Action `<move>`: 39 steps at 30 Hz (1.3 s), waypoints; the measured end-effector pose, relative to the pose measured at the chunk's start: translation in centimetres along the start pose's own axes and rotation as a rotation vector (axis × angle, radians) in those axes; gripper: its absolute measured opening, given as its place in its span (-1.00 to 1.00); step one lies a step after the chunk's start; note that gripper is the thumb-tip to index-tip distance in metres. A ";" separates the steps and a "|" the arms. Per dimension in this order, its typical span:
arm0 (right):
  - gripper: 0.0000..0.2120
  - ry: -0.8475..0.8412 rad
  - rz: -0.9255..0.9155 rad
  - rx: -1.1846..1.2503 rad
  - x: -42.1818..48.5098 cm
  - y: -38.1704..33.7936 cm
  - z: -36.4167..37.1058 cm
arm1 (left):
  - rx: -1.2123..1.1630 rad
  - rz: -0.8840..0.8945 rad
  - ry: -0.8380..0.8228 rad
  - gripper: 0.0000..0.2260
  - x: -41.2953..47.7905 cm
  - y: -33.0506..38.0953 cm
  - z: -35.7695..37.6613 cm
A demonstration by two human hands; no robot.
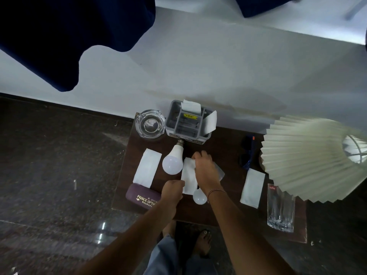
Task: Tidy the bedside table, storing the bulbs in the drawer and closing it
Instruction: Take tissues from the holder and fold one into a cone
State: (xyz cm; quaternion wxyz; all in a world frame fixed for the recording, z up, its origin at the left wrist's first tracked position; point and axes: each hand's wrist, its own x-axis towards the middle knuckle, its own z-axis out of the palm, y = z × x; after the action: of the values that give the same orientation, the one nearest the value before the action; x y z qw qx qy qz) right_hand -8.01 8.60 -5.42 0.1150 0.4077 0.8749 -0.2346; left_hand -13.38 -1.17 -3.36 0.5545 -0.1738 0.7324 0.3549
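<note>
A large white bulb lies on the dark wooden bedside table, its metal cap pointing at the grey organiser. A smaller white bulb lies near the front edge, between my wrists. A white tissue lies in the middle of the table. My left hand pinches the tissue's near corner. My right hand rests on top of the tissue, fingers curled over its far edge. No drawer shows in this view.
A glass ashtray and a grey organiser stand at the back. Folded tissues, a maroon glasses case, blue sunglasses, a drinking glass and a pleated lampshade crowd the table.
</note>
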 end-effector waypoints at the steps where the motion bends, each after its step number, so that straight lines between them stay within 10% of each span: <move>1: -0.65 0.001 -0.002 -0.008 0.0 0.0 0.2 | 0.009 0.005 0.000 -0.83 0.1 0.0 0.0; 12: -0.71 0.079 0.042 0.255 -1.2 0.4 -2.7 | 0.073 -0.093 -0.168 -0.88 -2.7 2.2 0.2; 16: -0.73 0.097 0.066 0.335 -2.9 0.3 -4.8 | 0.237 0.143 -0.192 -0.90 -5.0 3.5 -0.3; 23: -0.81 0.178 -0.045 0.320 -3.9 -0.8 -9.6 | 0.569 0.809 0.206 -0.64 -7.4 7.9 -2.2; 26: -0.81 0.231 -0.129 0.290 -3.2 -2.1 -11.6 | 0.740 0.874 0.215 -0.46 -7.3 9.6 -2.6; 34: -0.82 0.336 -0.247 0.362 0.2 -5.5 -13.9 | 0.734 1.043 0.419 -0.81 -7.1 13.3 -2.7; 39: -0.72 0.371 0.023 0.814 1.3 -7.0 -14.5 | 0.613 1.024 0.550 -0.82 -7.3 15.2 -3.3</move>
State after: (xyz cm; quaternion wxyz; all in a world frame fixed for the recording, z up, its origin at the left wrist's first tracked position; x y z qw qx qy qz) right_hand -14.31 12.88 8.83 -0.2110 0.4647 0.7127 -0.4813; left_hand -23.11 5.87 8.91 0.1323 0.2781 0.9056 0.2916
